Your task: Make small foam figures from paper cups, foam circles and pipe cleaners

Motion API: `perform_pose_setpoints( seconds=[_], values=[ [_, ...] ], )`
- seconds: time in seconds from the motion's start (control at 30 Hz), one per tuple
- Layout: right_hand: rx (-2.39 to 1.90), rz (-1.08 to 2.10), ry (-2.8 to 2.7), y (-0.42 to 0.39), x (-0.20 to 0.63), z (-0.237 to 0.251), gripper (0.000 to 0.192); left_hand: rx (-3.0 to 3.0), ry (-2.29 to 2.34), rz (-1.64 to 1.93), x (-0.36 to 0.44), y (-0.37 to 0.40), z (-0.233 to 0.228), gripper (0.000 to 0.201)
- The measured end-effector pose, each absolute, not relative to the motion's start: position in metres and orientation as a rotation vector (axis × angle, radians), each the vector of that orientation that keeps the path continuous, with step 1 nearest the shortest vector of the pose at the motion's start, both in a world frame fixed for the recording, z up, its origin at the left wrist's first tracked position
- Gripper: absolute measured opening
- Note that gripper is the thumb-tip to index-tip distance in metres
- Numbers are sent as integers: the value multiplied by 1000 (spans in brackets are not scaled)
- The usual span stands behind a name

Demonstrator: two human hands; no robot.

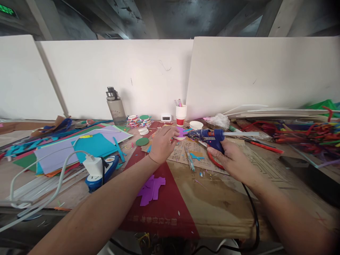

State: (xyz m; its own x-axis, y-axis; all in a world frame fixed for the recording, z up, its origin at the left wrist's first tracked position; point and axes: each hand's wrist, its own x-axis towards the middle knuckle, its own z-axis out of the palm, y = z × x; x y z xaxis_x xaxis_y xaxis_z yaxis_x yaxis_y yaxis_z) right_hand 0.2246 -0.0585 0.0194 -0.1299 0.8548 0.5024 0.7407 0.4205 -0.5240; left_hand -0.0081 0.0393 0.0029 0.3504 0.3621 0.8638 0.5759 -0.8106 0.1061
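My right hand (230, 157) grips a blue hot glue gun (216, 136), with a whitish glue stick sticking out of its back. The gun's dark, grimy nozzle points left at a small purple disc (181, 132) with a pale rim. My left hand (163, 143) holds this disc by its left side, fingers closed on it. Nozzle and disc are very near each other; whether they touch I cannot tell. Below the gun lie red-handled scissors (214, 159), a pen-like clear tool (190, 160) and blue paper scraps (198, 156). Purple paper strips (152, 189) lie nearer me.
At the left are coloured sheets (95, 147) and a blue power strip (106, 171) with a white plug. A water bottle (116, 108), stacked paper cups (181, 115), a white bowl (196, 125) and a small clock (166, 118) stand behind. Pipe cleaners (313, 131) and a black slab (310, 177) lie right.
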Motion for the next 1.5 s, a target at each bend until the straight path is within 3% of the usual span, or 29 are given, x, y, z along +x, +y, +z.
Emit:
perform_pose_setpoints(
  seconds=[1.03, 1.33, 1.5],
  values=[
    [-1427, 128, -1943, -61, 226, 18, 29, -2300, -972, -1273, -8, 37, 6, 19],
    [-1426, 70, -1966, -61, 226, 19, 28, -2329, -996, -1344, -8, 38, 5, 20],
    [-1298, 235, -1850, -58, 229, 21, 27, -2372, -1186, -1495, -8, 41, 2, 19]
  ],
)
